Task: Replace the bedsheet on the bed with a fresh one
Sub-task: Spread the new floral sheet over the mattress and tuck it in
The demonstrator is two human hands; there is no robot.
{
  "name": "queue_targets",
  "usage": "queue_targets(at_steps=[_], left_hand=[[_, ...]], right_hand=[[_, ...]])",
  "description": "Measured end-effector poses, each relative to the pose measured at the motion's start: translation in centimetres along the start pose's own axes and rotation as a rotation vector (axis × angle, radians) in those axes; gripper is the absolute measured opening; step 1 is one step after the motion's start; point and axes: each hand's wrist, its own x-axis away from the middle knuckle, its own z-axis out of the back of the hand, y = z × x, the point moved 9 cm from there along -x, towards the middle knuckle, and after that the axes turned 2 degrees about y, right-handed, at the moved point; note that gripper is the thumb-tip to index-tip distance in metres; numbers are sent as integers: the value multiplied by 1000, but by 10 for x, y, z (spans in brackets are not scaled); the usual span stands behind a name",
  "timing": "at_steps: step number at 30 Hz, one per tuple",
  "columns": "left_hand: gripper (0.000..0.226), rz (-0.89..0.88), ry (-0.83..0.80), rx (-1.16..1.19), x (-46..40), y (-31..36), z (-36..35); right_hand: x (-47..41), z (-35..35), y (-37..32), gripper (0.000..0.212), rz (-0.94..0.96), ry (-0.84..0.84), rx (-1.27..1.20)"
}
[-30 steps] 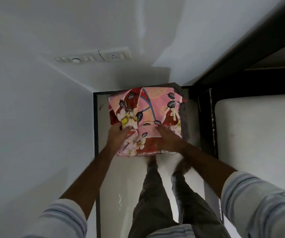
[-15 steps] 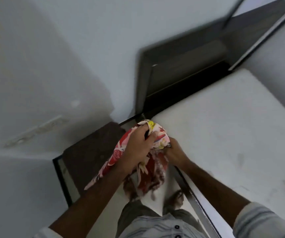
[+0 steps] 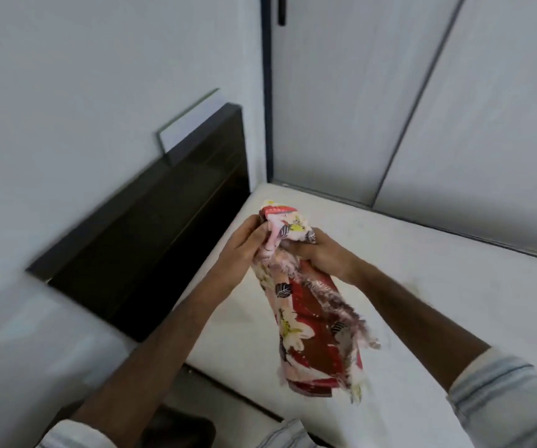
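A folded pink and red floral bedsheet (image 3: 312,331) hangs in the air above the near left corner of the bare white mattress (image 3: 438,305). My left hand (image 3: 244,244) grips its upper edge from the left. My right hand (image 3: 318,253) grips the same upper edge from the right, close beside the left hand. The lower part of the sheet dangles loose, with a frayed edge on its right side. Nothing covers the mattress.
A dark headboard (image 3: 160,240) runs along the wall left of the mattress. White wardrobe doors (image 3: 422,101) stand behind the bed's far side. A dark low surface (image 3: 176,428) shows at the bottom by my legs.
The sheet came off the dark side table and now hangs over the mattress. Both hands moved right with it and bunched its top edge. My view turned toward the bed.
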Motion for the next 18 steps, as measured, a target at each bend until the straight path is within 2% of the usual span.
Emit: queue_targets(at_steps=[3, 5, 7, 9, 11, 14, 16, 18], left_hand=[[16, 5, -27, -26, -35, 8, -54], [18, 16, -39, -87, -54, 3, -79], [16, 32, -63, -121, -71, -4, -106], [10, 64, -93, -113, -83, -17, -130], [15, 76, -126, -142, -89, -25, -147], [23, 56, -247, -211, -99, -33, -174], [25, 27, -300, -253, -105, -31, -186], [23, 6, -330, -277, -112, -27, -197]], right_hand=[[21, 59, -5, 35, 104, 76, 116], [37, 83, -6, 44, 160, 123, 189], [47, 105, 14, 49, 116, 144, 346], [56, 116, 43, 45, 57, 75, 490], [66, 128, 68, 36, -14, 77, 365], [88, 169, 89, 33, -69, 388, 51], [98, 193, 96, 32, -57, 580, 27], [102, 203, 95, 30, -52, 681, 101]])
